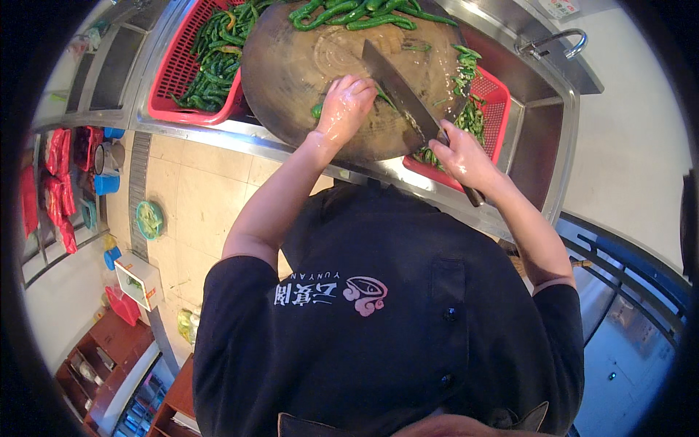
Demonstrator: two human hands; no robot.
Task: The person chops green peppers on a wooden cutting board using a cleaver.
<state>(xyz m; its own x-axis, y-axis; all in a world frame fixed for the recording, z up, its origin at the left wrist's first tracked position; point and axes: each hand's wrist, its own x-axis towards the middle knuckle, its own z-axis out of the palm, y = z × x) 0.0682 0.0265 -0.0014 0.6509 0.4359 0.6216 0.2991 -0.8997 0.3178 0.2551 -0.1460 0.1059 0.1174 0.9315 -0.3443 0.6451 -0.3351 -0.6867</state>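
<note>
My left hand [347,106] presses a green chili pepper [385,98] onto a round wooden chopping block [289,71], fingers curled over its middle. The pepper's ends show on either side of the hand. In my right hand [467,157] is the handle of a cleaver [401,93]. Its broad blade lies slantwise over the block, just right of the left fingers. Whole green chili peppers [357,15] are heaped at the block's far edge. Cut pepper pieces [465,63] and pale seeds lie along its right edge.
A red plastic basket [501,117] with sliced peppers sits in the steel sink [538,147], partly beneath the block's right side. Left of the block, another red basket [169,76] holds whole peppers [215,71]. A curved faucet [551,42] rises behind the sink. A green basin [149,220] is on the tiled floor.
</note>
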